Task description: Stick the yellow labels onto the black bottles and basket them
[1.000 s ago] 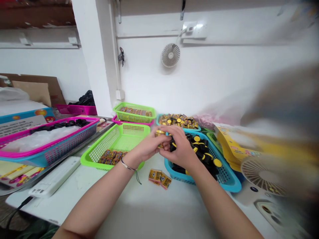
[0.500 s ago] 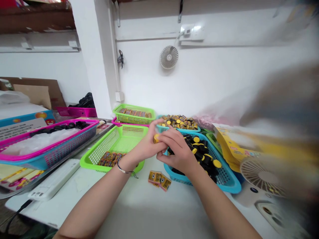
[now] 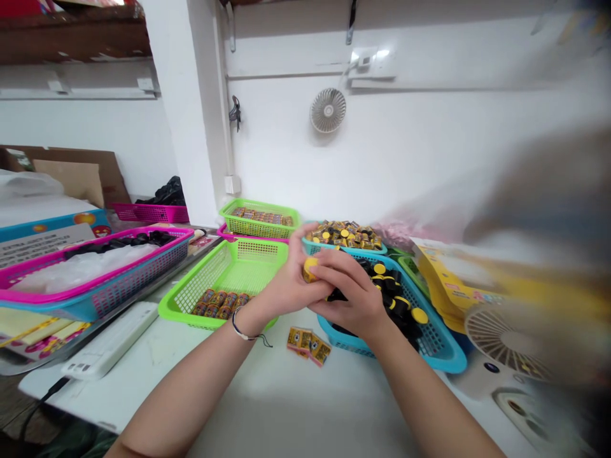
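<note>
Head view: hands (image 3: pixel 324 286) hold yellow-capped canister (image 3: pixel 310 270) between green basket (image 3: pixel 191 318), blue basket (image 3: pixel 429 362)

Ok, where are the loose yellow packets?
In the head view, the loose yellow packets lie on the white table, between the green basket and the blue basket.

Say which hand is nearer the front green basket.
Left: the left hand is beside the front green basket's right end; the right hand is farther off, over the blue basket.
</note>
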Motion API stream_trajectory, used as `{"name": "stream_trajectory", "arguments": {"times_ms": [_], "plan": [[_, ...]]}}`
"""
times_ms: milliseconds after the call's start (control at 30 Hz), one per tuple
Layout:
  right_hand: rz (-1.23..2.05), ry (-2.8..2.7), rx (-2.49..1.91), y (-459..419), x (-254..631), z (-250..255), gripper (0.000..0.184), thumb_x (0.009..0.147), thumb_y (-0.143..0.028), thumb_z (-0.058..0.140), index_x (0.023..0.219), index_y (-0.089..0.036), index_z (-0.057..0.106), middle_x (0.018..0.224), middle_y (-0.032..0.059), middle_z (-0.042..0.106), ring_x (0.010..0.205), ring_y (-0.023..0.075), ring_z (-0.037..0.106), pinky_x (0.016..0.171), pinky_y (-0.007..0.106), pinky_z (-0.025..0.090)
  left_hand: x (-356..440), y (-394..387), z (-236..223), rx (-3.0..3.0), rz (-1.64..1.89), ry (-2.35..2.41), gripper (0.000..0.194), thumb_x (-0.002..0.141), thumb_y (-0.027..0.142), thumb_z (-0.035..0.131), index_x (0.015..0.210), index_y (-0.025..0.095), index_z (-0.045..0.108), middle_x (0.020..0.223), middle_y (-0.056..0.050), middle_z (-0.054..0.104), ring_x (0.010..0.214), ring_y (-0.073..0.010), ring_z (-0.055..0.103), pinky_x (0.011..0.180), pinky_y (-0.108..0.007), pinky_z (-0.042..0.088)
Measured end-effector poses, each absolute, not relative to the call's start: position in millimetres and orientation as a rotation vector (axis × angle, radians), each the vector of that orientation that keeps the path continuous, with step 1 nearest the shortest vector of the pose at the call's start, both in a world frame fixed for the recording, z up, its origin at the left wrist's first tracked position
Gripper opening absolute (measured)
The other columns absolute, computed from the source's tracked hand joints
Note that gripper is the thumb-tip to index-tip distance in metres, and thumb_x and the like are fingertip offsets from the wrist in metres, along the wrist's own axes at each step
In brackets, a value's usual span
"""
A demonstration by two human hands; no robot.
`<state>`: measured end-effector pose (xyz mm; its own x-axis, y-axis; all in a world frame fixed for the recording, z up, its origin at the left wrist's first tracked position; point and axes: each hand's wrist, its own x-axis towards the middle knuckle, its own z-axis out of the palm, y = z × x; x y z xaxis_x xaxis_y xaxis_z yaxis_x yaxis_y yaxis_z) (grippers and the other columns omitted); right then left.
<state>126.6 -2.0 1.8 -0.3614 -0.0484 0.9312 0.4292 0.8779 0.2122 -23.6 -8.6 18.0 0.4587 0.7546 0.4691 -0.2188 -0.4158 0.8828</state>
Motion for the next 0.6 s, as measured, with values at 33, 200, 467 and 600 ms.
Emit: {"name": "stream_trajectory", "arguments": {"times_ms": [33, 200, 467, 600], "plan": [[-0.498, -1.876, -0.292, -2.3, 125.9, 1.6, 0.054, 0.075, -0.009, 0.069, 0.124, -0.027, 0.055, 0.108, 0.0084, 0.064, 0.103, 0.0240, 0.066, 0.092, 0.044, 0.059, -22.9, -8.6, 17.6, 1.646, 1.165, 0.456, 0.098, 0.077, 0.012, 0.064, 0.151, 0.027, 0.001, 0.056, 0.012, 0.042, 0.048, -0.0079, 0.043, 0.049, -0.019, 0.032], [-0.404, -1.893, -0.373, -5.8, 124.1, 1.8, 0.058, 0.072, -0.006, 0.063, 0.126, -0.027, 0.052, 0.110, 0.0087, 0.064, 0.103, 0.0236, 0.065, 0.091, 0.043, 0.058, -21.2, -3.6, 13.9, 1.546, 1.138, 0.337, 0.098, 0.080, 0.021, 0.068, 0.151, 0.024, 0.000, 0.054, 0.011, 0.052, 0.049, -0.0091, 0.050, 0.055, -0.021, 0.042], [-0.323, -1.894, -0.404, -6.3, 122.2, 0.5, 0.060, 0.067, -0.003, 0.060, 0.122, -0.024, 0.053, 0.110, 0.0085, 0.064, 0.106, 0.0238, 0.063, 0.092, 0.043, 0.057, -24.2, 4.3, 8.3, 1.461, 1.052, 0.169, 0.096, 0.084, 0.024, 0.068, 0.151, 0.027, 0.000, 0.055, 0.011, 0.053, 0.049, -0.0092, 0.050, 0.056, -0.022, 0.044], [-0.306, -1.880, -0.420, -8.0, 122.1, 3.9, 0.060, 0.068, -0.003, 0.062, 0.122, -0.025, 0.053, 0.111, 0.0092, 0.063, 0.105, 0.0239, 0.063, 0.087, 0.041, 0.059, -24.2, 6.5, 4.7, 1.480, 1.034, 0.212, 0.097, 0.082, 0.026, 0.071, 0.152, 0.028, 0.003, 0.059, 0.009, 0.055, 0.054, -0.0108, 0.054, 0.059, -0.024, 0.045]]}}
